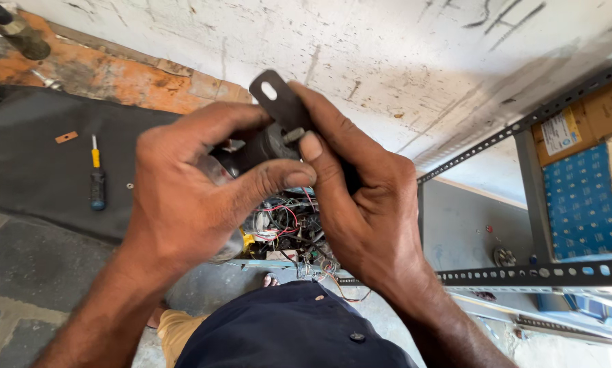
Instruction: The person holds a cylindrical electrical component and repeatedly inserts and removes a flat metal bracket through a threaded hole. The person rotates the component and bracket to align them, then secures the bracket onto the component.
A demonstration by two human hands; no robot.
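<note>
Dead centre, above the box of tangled wires (pixel 289 228), both hands grip one small dark motor part (pixel 265 144): left hand (pixel 190 194) wraps its body, right hand (pixel 360 204) pinches the slotted bracket (pixel 279 101), whose long axis tilts far-left.

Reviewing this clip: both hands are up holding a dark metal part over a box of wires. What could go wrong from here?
1. The dark metal part is pinched only by fingertips of the left hand and right hand; a slip would likely drop it into the tangle of wires below, where it may be hard to find.
2. A bare foot shows right under the hands, so a falling part could strike it.
3. The screwdriver lies on the dark mat, well away from both hands.
</note>
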